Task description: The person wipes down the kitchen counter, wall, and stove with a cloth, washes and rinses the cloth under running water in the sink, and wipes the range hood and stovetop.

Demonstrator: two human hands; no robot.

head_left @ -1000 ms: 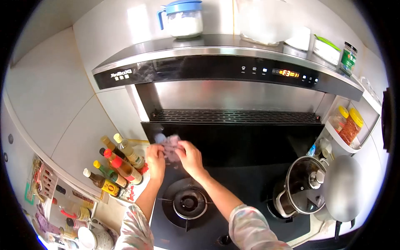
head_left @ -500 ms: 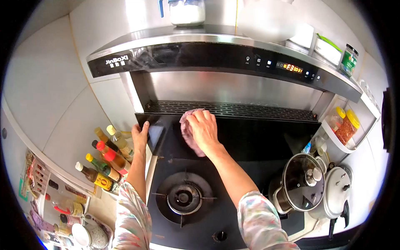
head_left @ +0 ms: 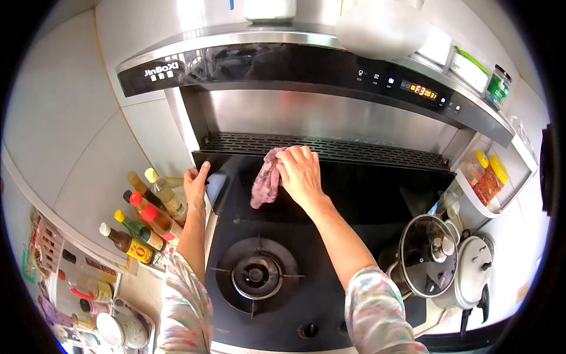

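A crumpled pink-purple cloth (head_left: 266, 184) hangs from my right hand (head_left: 302, 174), whose fingers are closed on its upper part. The cloth lies against the glossy black panel (head_left: 365, 192) below the hood's slotted grille. At the panel's left edge is my left hand (head_left: 196, 184), with the thumb on the edge and the fingers curled beside it, partly hidden. Beneath the panel, the black cooktop (head_left: 230, 330) carries a round gas burner (head_left: 255, 276) between my forearms.
Several sauce bottles (head_left: 154, 218) stand close to my left forearm. To the right are a glass-lidded pot (head_left: 429, 256) and a pressure cooker (head_left: 473, 265). The range hood (head_left: 265, 68) juts out above my hands. Yellow-lidded jars (head_left: 492, 180) sit on the right shelf.
My right hand has shifted slightly right and up, and the cloth now hangs more loosely to its left. My left hand stays at the panel's edge. The camera view has tilted a little.
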